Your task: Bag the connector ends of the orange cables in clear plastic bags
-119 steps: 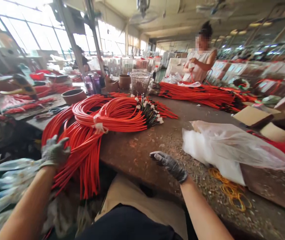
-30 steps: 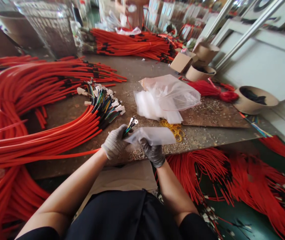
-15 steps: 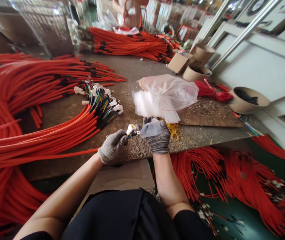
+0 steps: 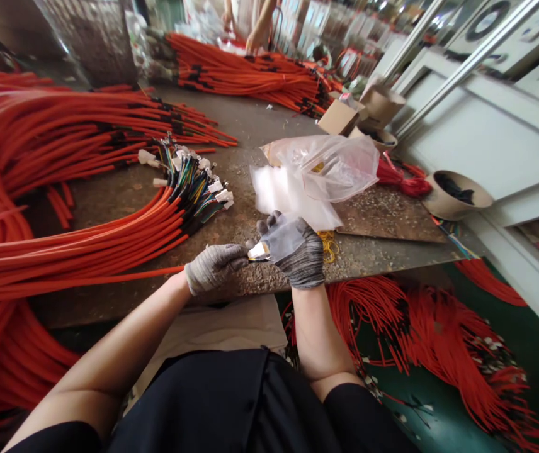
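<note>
My left hand (image 4: 213,267), in a grey knit glove, is closed around the end of an orange-sleeved wire harness (image 4: 141,275). From its fingertips a white plug connector (image 4: 258,251) with a few thin wires points to the right. My right hand (image 4: 301,259), in a darker striped glove, grips a small clear plastic bag (image 4: 284,239) between thumb and fingers. The connector's tip is at the bag's left edge; whether it is inside I cannot tell. Just beyond my right hand lies a stack of clear bags (image 4: 279,192).
Bundled orange harnesses (image 4: 123,245) with white connectors cover the table's left. A large plastic bag (image 4: 330,163), yellow rubber bands (image 4: 329,245) and a brown tub (image 4: 458,194) lie to the right. Red cable bundles (image 4: 458,358) hang below the edge. Another person's hand (image 4: 253,43) is at the back.
My left hand has moved the connector right, up to the mouth of the small bag. The bag has tilted upward in my right hand. Another person's arm has reached down at the back.
</note>
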Tool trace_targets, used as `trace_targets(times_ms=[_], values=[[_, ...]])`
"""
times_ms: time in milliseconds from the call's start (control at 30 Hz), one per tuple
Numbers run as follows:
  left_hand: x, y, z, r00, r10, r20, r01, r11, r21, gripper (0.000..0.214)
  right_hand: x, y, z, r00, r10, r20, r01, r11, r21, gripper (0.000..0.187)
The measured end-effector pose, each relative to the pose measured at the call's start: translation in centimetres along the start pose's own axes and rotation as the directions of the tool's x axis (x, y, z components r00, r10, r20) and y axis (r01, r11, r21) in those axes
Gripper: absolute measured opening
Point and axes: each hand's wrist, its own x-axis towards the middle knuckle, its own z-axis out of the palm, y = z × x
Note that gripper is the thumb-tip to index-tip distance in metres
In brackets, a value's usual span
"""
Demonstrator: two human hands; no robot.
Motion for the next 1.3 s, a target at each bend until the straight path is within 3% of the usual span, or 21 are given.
trace_targets(times_ms=[67,133,233,300,400,500,567,700,800,867,967,1067,1133,1200,1233,1300], values=[[0.4,0.0,0.1,1.0,-0.018,0.011,0.018,1.0,-0.025,0.03,-0.4,-0.1,0.5,0.999,-0.024,-0.033,0.021,0.996,-0.082,0.036],[0.8,0.0,0.2,0.998,-0.064,0.013,0.064,0.997,-0.04,0.031,-0.7,0.8,1.1,0.99,-0.123,-0.068,0.111,0.981,-0.16,0.038],[0.7,-0.5,-0.2,0.984,-0.176,0.005,0.176,0.984,-0.028,0.032,-0.3,3.5,1.5,0.935,-0.333,-0.121,0.28,0.903,-0.327,0.048],[-0.1,-1.1,-1.1,0.962,-0.269,0.044,0.27,0.963,-0.004,0.037,0.4,5.3,0.9,0.91,-0.387,-0.147,0.308,0.87,-0.384,0.053],[-1.8,-2.2,-2.6,0.928,-0.364,0.074,0.371,0.922,-0.112,0.063,1.3,7.2,-0.7,0.979,-0.192,-0.062,0.149,0.896,-0.418,0.049],[-2.6,-2.5,-3.0,0.912,-0.408,-0.048,0.388,0.894,-0.225,0.068,1.7,8.2,-1.9,1.0,0.011,-0.003,-0.011,0.795,-0.607,0.037],[-2.3,-2.3,-2.3,0.894,-0.427,-0.136,0.389,0.89,-0.236,0.063,1.7,8.5,-2.1,1.0,0.031,0.006,-0.018,0.733,-0.68,0.027],[-1.3,-1.3,-0.9,0.872,-0.416,-0.258,0.291,0.864,-0.411,0.055,1.6,7.6,-1.9,0.998,-0.016,0.058,0.052,0.717,-0.695,0.023],[-1.2,-1.0,-1.1,0.851,-0.443,-0.281,0.267,0.826,-0.496,0.047,1.8,5.8,-2.0,0.995,-0.102,-0.011,0.071,0.765,-0.64,0.02],[-1.4,-1.0,-1.9,0.853,-0.463,-0.239,0.289,0.802,-0.523,0.04,1.8,5.0,-2.0,0.998,-0.064,0.01,0.059,0.834,-0.549,0.022],[-1.3,-1.0,-3.1,0.887,-0.437,-0.148,0.349,0.845,-0.404,0.024,1.8,5.2,-1.6,0.991,0.018,0.129,0.044,0.885,-0.464,0.024],[-1.2,-0.5,-3.5,0.938,-0.345,-0.04,0.339,0.934,-0.114,0.014,1.7,6.5,-1.1,0.981,-0.057,0.184,0.143,0.855,-0.498,0.024],[-1.4,0.1,-2.8,0.944,-0.331,0.004,0.331,0.943,-0.034,0.013,1.7,6.8,-1.0,0.967,-0.195,0.166,0.256,0.78,-0.571,0.025],[-2.0,0.5,-1.5,0.938,-0.347,-0.014,0.345,0.937,-0.053,0.017,1.8,5.9,-1.6,0.945,-0.269,0.185,0.32,0.644,-0.695,0.022],[-2.2,0.6,-0.6,0.935,-0.354,-0.034,0.352,0.934,-0.06,0.019,1.9,4.9,-2.2,0.938,-0.262,0.226,0.337,0.54,-0.772,0.019],[-2.6,0.2,0.9,0.923,-0.371,-0.103,0.372,0.928,-0.009,0.027,2.4,2.0,-4.1,0.934,-0.221,0.283,0.331,0.229,-0.915,0.014]])
